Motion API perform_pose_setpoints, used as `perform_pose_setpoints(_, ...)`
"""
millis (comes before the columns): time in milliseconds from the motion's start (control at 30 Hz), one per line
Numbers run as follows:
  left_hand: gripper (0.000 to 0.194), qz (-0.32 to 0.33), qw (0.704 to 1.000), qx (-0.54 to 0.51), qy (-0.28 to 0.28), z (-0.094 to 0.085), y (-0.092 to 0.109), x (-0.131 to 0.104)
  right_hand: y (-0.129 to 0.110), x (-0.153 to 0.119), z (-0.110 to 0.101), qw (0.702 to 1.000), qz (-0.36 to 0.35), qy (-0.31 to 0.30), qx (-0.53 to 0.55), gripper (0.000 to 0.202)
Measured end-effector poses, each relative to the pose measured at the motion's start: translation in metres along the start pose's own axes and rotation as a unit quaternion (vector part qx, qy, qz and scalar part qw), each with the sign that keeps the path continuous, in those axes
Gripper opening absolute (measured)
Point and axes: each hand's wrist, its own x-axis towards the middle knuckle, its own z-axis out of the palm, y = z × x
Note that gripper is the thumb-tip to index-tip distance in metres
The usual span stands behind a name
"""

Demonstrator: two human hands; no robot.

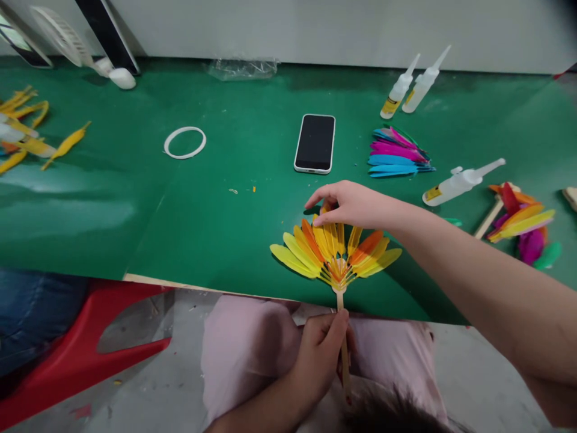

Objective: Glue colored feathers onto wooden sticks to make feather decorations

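Note:
A feather fan [339, 272] spreads upright at the table's front edge, its yellow and orange feathers fixed around a small round head on a thin wooden stick [340, 299]. My left hand [321, 349] is closed around that stick, below the table edge and over the lap. Above the fan my right hand [349, 203] reaches in from the right, with its thumb and bent fingers at the tips of the upper yellow feathers [332, 237]. A feather tip appears pinched there; the fingers partly cover it.
A phone [315, 143], a white ring [184, 143] and blue and magenta feathers [396, 153] lie on the green table [216, 240]. Glue bottles [455, 185] stand and lie at right, beside another colourful feather fan [523, 216]. Yellow feathers [67, 143] are far left, near a red stool [112, 313].

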Motion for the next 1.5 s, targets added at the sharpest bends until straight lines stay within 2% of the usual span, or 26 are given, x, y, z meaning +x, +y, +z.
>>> perform_pose_setpoints(200,0.065,0.001,1.0,0.004,-0.005,0.0,0.0,0.0,-0.002,-0.001,-0.001,1.0,0.001,-0.021,-0.002,0.027)
perform_pose_setpoints(367,0.064,0.005,1.0,0.012,-0.001,0.0,0.003,-0.001,-0.007,-0.001,-0.001,0.998,0.051,-0.008,-0.039,0.039)
perform_pose_setpoints(433,0.064,0.003,1.0,0.011,0.001,0.001,0.004,-0.001,-0.009,0.0,0.0,0.997,0.058,-0.01,-0.052,0.038)
perform_pose_setpoints(667,0.063,-0.012,1.0,0.013,-0.003,0.002,0.005,-0.001,-0.005,0.0,0.001,0.998,0.036,-0.022,-0.04,0.024)
perform_pose_setpoints(900,0.062,-0.005,1.0,0.012,-0.009,0.001,0.006,-0.003,-0.003,-0.002,-0.002,0.999,0.019,-0.035,-0.038,0.023)
perform_pose_setpoints(1100,0.062,-0.007,1.0,0.01,0.001,-0.001,0.005,-0.002,0.001,-0.004,-0.002,0.998,0.036,-0.015,-0.051,0.022)
perform_pose_setpoints(1333,0.062,-0.017,1.0,0.007,0.003,0.0,0.007,0.0,0.002,-0.007,-0.009,0.995,0.047,-0.017,-0.081,0.019)
perform_pose_setpoints(1500,0.062,-0.026,0.999,0.025,-0.008,-0.001,0.014,0.002,0.005,-0.008,-0.011,0.999,0.032,-0.016,-0.04,0.022)
